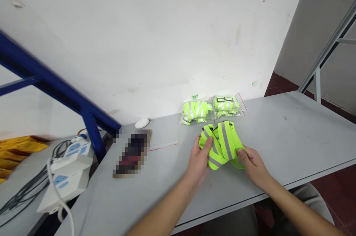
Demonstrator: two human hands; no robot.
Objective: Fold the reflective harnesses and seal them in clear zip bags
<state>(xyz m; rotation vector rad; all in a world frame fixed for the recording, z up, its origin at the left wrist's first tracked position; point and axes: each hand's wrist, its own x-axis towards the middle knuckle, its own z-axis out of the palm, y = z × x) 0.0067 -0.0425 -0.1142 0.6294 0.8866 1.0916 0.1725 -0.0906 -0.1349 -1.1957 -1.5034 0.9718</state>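
Observation:
A neon-yellow reflective strap bundle (221,145) with grey stripes lies gathered on the grey table (292,135), held between both hands. My left hand (199,160) grips its left side, thumb over the folds. My right hand (252,165) pinches its right edge. Just behind, near the wall, lie two clear bags of folded straps, one on the left (195,111) and one on the right (227,105).
An empty clear bag (164,138) lies flat left of the bundle, beside a blurred dark object (132,153) and a small white oval item (142,122). White power strips with cables (68,171) sit at the far left by a blue frame (91,128). A grey shelf post (317,80) stands right.

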